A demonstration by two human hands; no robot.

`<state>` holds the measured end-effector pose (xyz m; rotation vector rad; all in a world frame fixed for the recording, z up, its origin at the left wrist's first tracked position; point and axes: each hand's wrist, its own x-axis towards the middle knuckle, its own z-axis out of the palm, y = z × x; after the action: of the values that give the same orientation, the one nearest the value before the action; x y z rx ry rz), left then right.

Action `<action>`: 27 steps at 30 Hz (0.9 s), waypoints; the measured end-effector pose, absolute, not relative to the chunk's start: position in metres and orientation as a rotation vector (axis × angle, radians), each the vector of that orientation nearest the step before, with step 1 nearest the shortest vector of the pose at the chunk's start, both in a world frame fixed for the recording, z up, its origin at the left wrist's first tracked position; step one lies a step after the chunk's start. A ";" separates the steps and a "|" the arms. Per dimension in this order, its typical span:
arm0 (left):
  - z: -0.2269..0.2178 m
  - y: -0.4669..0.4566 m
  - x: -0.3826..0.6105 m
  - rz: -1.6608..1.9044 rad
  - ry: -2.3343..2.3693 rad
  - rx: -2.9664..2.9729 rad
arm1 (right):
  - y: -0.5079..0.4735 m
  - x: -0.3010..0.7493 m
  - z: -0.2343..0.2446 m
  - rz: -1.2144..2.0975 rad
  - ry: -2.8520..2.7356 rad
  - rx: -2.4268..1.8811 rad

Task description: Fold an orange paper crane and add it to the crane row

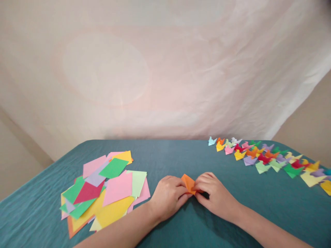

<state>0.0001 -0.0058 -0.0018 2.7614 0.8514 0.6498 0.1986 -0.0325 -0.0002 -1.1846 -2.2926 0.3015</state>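
A small folded piece of orange paper (188, 182) is held just above the cloth, between my two hands. My left hand (170, 194) grips its left side, fingers bent and thumb pressed near the lower edge. On the other side my right hand (213, 193) pinches the right part between thumb and fingers. An upper flap of the paper points up and left. The fingertips cover much of its lower and right parts, so the exact folds there are hidden.
Loose square papers (117, 189) in pink, green, yellow, red and purple lie heaped at the left. Rows of folded paper birds (263, 158) in several colours stand at the right, reaching the table's far edge. A teal cloth (165, 155) covers the table; a pale sheet (165, 75) hangs behind.
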 end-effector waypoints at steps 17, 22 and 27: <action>-0.001 0.001 -0.002 0.770 1.115 2.391 | -0.017 0.202 -0.014 0.694 -1.932 -1.263; 0.014 -0.016 0.003 0.712 1.004 2.709 | -0.015 0.202 -0.016 0.700 -1.923 -1.255; 0.014 -0.035 0.010 0.421 0.990 2.862 | -0.014 0.202 -0.018 0.707 -1.914 -1.222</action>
<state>0.0098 -0.0345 0.0139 2.8619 0.9896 0.4206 0.2025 -0.0138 -0.0180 -1.2216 -1.9144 0.7073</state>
